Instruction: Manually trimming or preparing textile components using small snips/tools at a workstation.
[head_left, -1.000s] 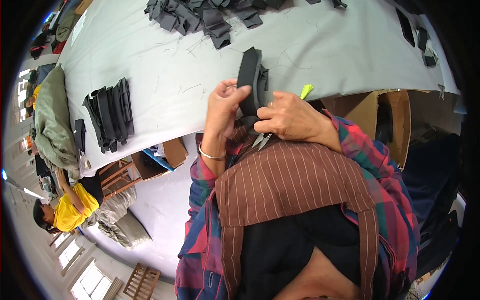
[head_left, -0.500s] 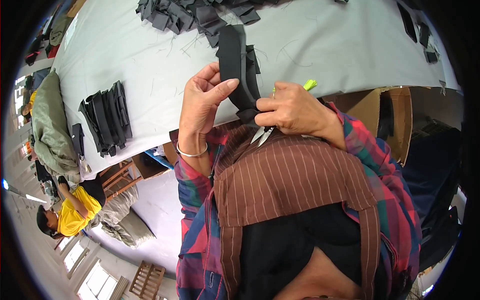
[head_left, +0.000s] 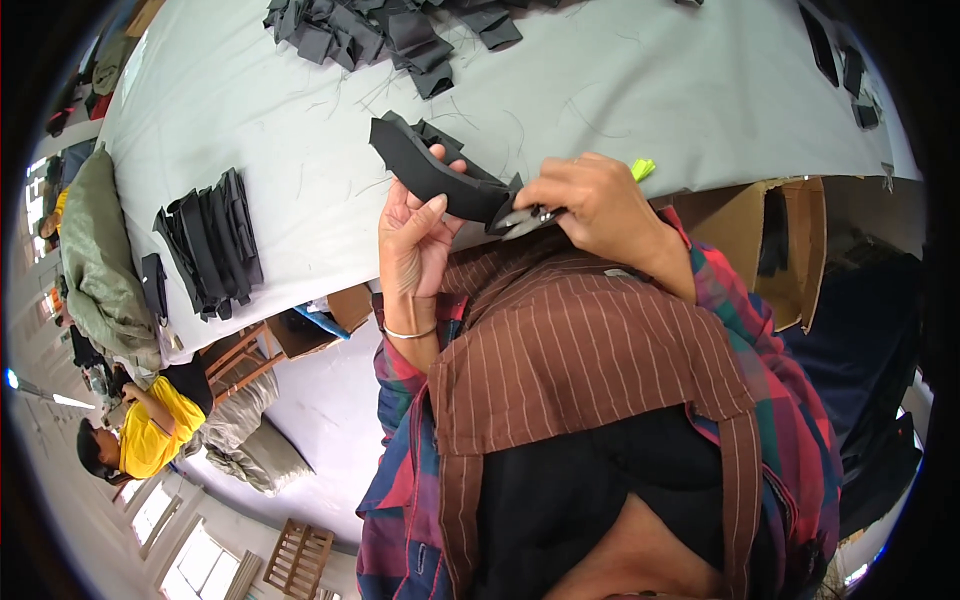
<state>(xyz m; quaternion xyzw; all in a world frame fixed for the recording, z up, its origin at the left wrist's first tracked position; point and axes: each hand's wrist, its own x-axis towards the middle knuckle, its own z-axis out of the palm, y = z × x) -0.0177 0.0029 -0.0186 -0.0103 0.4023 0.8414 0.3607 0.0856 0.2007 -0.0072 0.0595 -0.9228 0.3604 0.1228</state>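
A: Left grip (head_left: pixel 418 228)?
B: Pinched closed on one black strip (head_left: pixel 432 178), held above the worktop (head_left: pixel 330 200), near its edge.
A: Right grip (head_left: pixel 602 208)?
B: Curled round scissors (head_left: pixel 520 229), at the strip's right end.

Straight down from the wearer's head looks this wide fisheye, close above left hand (head_left: pixel 418 232) and right hand (head_left: pixel 605 205), striped apron (head_left: pixel 590 370) beneath, pale table (head_left: pixel 690 110) stretching ahead, edges bending rimward!
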